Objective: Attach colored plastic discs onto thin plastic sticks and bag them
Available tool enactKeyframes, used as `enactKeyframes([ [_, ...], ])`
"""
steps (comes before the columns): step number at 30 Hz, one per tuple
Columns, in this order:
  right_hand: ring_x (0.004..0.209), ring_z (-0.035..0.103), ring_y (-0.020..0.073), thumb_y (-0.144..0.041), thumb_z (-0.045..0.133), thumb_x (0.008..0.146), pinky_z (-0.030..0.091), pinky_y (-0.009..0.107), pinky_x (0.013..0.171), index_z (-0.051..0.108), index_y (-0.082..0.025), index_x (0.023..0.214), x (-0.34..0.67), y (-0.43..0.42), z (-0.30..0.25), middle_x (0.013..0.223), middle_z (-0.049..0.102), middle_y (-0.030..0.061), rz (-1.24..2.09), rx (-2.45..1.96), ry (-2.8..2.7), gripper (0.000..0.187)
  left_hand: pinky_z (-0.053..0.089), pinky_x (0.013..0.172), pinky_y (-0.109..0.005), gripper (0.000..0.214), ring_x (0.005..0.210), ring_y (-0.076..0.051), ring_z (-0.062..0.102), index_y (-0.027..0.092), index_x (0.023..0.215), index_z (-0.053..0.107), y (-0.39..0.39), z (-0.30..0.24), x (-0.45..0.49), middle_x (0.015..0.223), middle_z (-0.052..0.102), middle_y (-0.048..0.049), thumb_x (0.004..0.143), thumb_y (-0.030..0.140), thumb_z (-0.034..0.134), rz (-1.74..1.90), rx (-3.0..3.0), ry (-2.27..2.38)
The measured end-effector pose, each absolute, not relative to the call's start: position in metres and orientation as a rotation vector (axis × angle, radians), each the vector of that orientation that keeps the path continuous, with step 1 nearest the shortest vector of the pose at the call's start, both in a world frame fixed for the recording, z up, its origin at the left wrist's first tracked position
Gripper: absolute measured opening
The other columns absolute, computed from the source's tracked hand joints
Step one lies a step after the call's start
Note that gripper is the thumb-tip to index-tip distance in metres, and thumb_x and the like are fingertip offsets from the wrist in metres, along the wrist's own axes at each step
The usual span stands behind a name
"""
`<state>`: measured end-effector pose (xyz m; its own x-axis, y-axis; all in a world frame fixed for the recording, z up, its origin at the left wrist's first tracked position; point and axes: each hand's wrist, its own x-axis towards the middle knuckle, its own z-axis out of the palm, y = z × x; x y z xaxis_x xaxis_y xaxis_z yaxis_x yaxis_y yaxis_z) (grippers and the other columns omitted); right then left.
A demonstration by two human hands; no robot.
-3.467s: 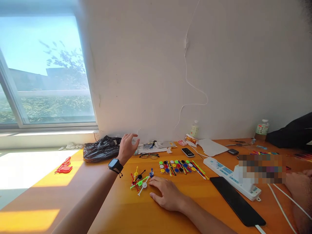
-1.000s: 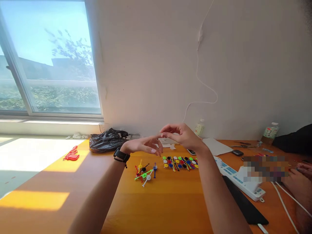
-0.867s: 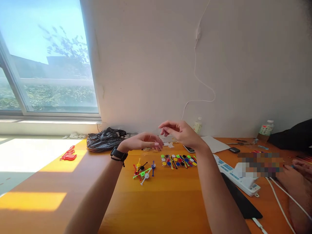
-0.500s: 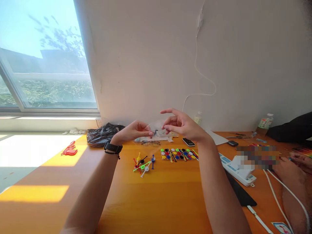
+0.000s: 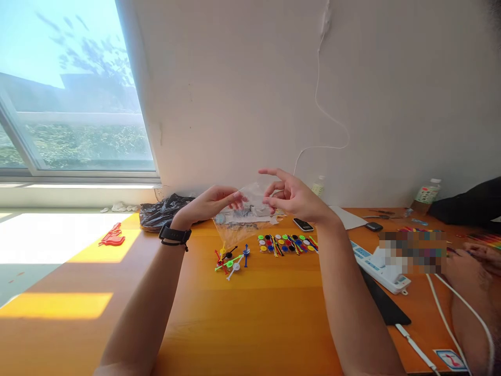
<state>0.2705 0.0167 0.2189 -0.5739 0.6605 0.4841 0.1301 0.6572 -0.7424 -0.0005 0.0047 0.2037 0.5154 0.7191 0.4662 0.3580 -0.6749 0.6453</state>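
The left hand (image 5: pixel 217 203), with a black watch (image 5: pixel 174 234) on its wrist, is nearly closed: the thumb is pressed towards the curled fingers, and between them it pinches an edge of a clear plastic bag (image 5: pixel 250 209). The right hand (image 5: pixel 299 202) is half open, its index finger stretched out towards the left above the bag, the thumb and the other fingers bent in towards each other at the bag's other side; whether they grip the film or only touch it, I cannot tell. The bag is in the air between the two hands, over the far part of the bench (image 5: pixel 242 324), thin, see-through and a little wrinkled, with a slanting lower edge and faint shine on its surface. Glasses and papers on the bench show dimly through it. Below the bag, on the bench, lies a loose cluster of spinner pieces (image 5: pixel 229 265), arrows set on small discs in yellow, black, red, green, white and blue. Just right of these are rows of coloured discs and arrows (image 5: pixel 291 244), laid close together. A black plastic bag (image 5: pixel 162 213) sits behind the left wrist, and a power strip (image 5: pixel 364 258) lies beyond the right forearm.
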Motion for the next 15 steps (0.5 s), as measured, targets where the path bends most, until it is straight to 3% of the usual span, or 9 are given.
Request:
enactKeyframes([
  [2,0.066,0.069,0.0158,-0.030,0.076,0.088,0.062,0.034,0.065,0.047,-0.035,0.152,0.269,0.017,0.219,0.093,0.067,-0.0009,0.838,-0.641,-2.043,0.070,0.053,0.099,-0.036,0.043,0.108,-0.022,0.069,0.020,0.125,0.072,0.006,0.203,0.000,0.117,0.076,-0.0093,0.101,0.055,0.061,1.133,2.341,0.927],
  [4,0.063,0.068,0.0151,-0.030,0.075,0.089,0.062,0.034,0.063,0.048,-0.035,0.151,0.267,0.018,0.218,0.095,0.067,-0.0005,0.817,-0.661,-2.022,0.068,0.049,0.109,-0.042,0.067,0.125,-0.027,0.063,0.025,0.146,0.058,0.006,0.200,0.003,0.137,0.068,-0.0108,0.091,0.059,0.074,1.191,2.441,0.982],
  [6,0.062,0.069,0.0151,-0.030,0.074,0.089,0.061,0.032,0.058,0.049,-0.034,0.150,0.264,0.019,0.218,0.096,0.067,0.0002,0.790,-0.691,-2.010,0.066,0.043,0.115,-0.048,0.094,0.136,-0.033,0.055,0.028,0.157,0.046,0.005,0.197,0.007,0.148,0.060,-0.0128,0.078,0.064,0.084,1.184,2.573,1.059],
  [10,0.062,0.070,0.0167,-0.031,0.073,0.089,0.054,0.028,0.048,0.047,-0.034,0.150,0.259,0.024,0.214,0.097,0.068,0.0015,0.715,-0.776,-2.003,0.067,0.038,0.115,-0.053,0.118,0.136,-0.038,0.052,0.027,0.166,0.031,0.008,0.188,0.020,0.148,0.058,-0.0151,0.071,0.073,0.084,1.147,2.759,1.181],
  [15,0.061,0.070,0.0167,-0.029,0.070,0.090,0.061,0.034,0.058,0.045,-0.033,0.152,0.262,0.032,0.210,0.099,0.068,0.0016,0.634,-0.844,-1.992,0.067,0.037,0.112,-0.054,0.125,0.129,-0.040,0.056,0.025,0.170,0.019,0.024,0.175,0.024,0.139,0.064,-0.0161,0.073,0.077,0.079,1.070,2.878,1.295],
])
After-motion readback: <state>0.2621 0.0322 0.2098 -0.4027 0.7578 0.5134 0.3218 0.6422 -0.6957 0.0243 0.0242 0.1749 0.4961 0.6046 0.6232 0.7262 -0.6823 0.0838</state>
